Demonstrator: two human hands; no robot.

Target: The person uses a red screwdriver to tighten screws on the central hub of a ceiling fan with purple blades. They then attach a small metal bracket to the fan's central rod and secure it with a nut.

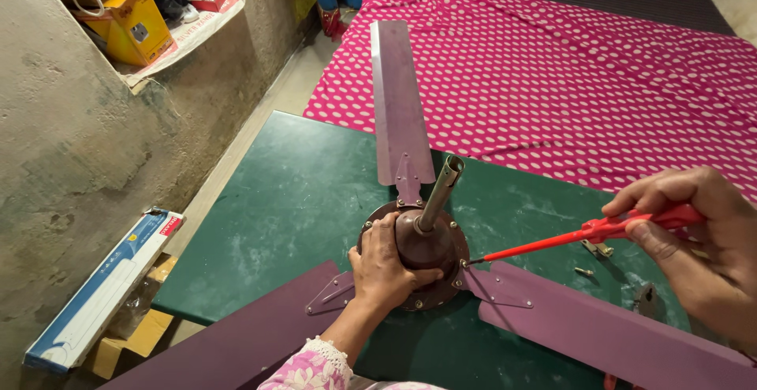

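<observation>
The ceiling fan motor, a dark brown round housing, lies at the middle of the green surface with its metal downrod tilted up and to the right. Three purple blades are attached to it: the rear blade runs away from the viewer and overhangs the bed; the left blade and the right blade run toward the lower corners of the view.

The left hand rests on the near left side of the housing, fingers curled over its rim and thumb against its dome, holding it.

The right hand is closed around the handle of a red screwdriver. The shaft slopes down and to the left; its tip meets the rim of the housing beside the bracket of the right blade.

A small screw and a metal bracket lie loose on the surface below the screwdriver, well apart from the motor.

Beyond the surface is a bed covered with a pink sheet with white spots. At left, a long blue and white carton leans at the foot of a rough wall, and a yellow box sits on a ledge above
</observation>
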